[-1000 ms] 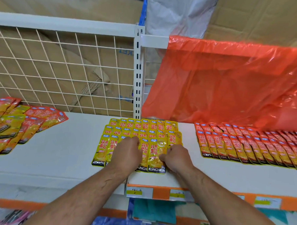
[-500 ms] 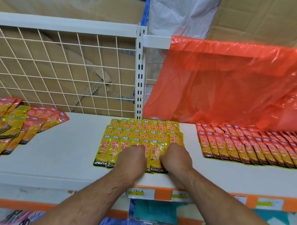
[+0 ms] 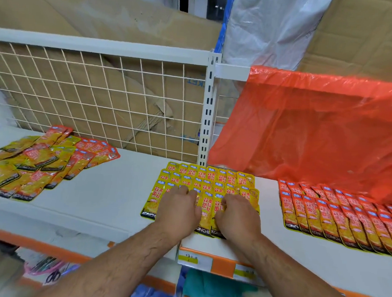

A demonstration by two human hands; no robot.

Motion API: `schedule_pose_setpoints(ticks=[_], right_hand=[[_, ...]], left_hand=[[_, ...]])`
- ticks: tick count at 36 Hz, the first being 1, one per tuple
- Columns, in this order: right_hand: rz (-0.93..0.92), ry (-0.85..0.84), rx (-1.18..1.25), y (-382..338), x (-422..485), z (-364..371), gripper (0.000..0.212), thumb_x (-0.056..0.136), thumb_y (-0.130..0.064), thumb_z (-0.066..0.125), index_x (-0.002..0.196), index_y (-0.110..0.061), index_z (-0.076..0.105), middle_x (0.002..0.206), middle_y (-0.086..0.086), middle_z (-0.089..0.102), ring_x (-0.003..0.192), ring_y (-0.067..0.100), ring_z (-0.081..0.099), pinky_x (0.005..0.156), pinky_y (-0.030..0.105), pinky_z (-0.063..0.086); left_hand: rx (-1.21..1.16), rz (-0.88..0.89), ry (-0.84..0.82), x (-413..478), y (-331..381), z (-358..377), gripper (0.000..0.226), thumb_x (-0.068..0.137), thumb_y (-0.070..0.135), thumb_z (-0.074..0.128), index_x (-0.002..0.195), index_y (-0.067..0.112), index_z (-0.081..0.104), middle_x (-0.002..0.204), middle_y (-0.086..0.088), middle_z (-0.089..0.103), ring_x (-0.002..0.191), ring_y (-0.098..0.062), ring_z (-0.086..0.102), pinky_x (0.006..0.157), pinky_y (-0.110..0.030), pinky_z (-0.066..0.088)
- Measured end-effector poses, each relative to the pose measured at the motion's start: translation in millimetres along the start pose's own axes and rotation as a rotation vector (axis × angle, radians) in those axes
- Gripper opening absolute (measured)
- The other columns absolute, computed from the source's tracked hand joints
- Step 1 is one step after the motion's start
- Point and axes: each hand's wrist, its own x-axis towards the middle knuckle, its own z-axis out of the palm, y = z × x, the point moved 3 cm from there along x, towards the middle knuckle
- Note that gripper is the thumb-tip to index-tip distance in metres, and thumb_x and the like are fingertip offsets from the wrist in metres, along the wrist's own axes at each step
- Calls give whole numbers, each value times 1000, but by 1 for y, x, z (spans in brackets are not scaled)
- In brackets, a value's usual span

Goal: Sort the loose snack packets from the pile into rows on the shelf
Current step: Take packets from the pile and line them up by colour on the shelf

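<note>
Yellow snack packets (image 3: 208,182) lie in overlapping rows in the middle of the white shelf (image 3: 112,189). My left hand (image 3: 179,209) rests palm down on the front row, fingers curled onto the packets. My right hand (image 3: 237,215) presses on the same front row just to its right, fingers bent over the packet tops. Orange-red packets (image 3: 336,212) lie in neat rows at the right. A loose mixed pile of yellow and orange packets (image 3: 44,162) sits at the left of the shelf.
A white wire grid (image 3: 98,103) backs the left shelf, with a slotted upright post (image 3: 209,113) in the middle. An orange plastic bag (image 3: 315,126) hangs behind the right rows. Cardboard stands behind. Price labels (image 3: 194,258) line the shelf's front edge.
Both hands have stayed on the front row of yellow packets, shifting slightly as they press and square it. The view has moved a little to the left and down.
</note>
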Motion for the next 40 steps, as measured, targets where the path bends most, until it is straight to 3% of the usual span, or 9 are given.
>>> schedule_pose_setpoints(ticks=[4, 10, 13, 18, 28, 35, 40], right_hand=[[-191, -19, -37, -17, 2, 1, 46, 86, -41, 55, 128, -24, 60, 128, -2, 59, 122, 24, 49, 100, 37, 42], [-388, -133, -81, -58, 7, 14, 58, 89, -47, 52, 144, -26, 46, 149, -2, 43, 138, 24, 35, 111, 34, 33], [-472, -153, -63, -87, 6, 22, 61, 90, -43, 54, 147, -24, 44, 152, 2, 40, 139, 25, 35, 113, 32, 29], [-577, -202, -55, -139, 2, 36, 61, 94, -41, 53, 150, -22, 39, 155, 3, 37, 143, 23, 31, 116, 28, 23], [-631, -229, -52, -264, -3, 74, 61, 93, -45, 52, 151, -29, 37, 159, -3, 32, 144, 20, 26, 115, 28, 24], [-631, -233, -49, -355, -12, 104, 62, 93, -45, 53, 151, -29, 37, 159, -2, 32, 145, 20, 26, 115, 29, 26], [-636, -237, -52, -403, -9, 118, 61, 93, -42, 53, 150, -27, 40, 155, -1, 38, 142, 23, 31, 113, 32, 31]], left_hand=[[5, -60, 16, -6, -16, -5, 48, 79, 45, 49, 118, 22, 64, 113, -1, 64, 109, -26, 55, 88, -39, 46], [18, -185, 14, -29, -53, -18, 53, 72, 50, 42, 113, 25, 65, 109, 1, 65, 105, -26, 59, 87, -38, 46], [15, -262, 22, -46, -81, -23, 58, 72, 51, 40, 115, 21, 67, 112, -4, 67, 102, -28, 62, 87, -41, 49], [69, -361, -39, -71, -126, -37, 76, 76, 57, 18, 135, 23, 53, 136, 0, 54, 122, -23, 50, 98, -38, 37], [-7, -438, -20, -106, -246, -66, 74, 83, 55, 30, 149, 23, 38, 156, -4, 35, 141, -21, 34, 116, -35, 25], [-36, -422, 7, -127, -336, -89, 64, 94, 50, 47, 150, 21, 37, 156, -5, 35, 143, -21, 30, 116, -29, 20], [-59, -425, -9, -134, -383, -97, 60, 95, 50, 48, 148, 22, 40, 153, -4, 39, 141, -21, 33, 115, -30, 23]])
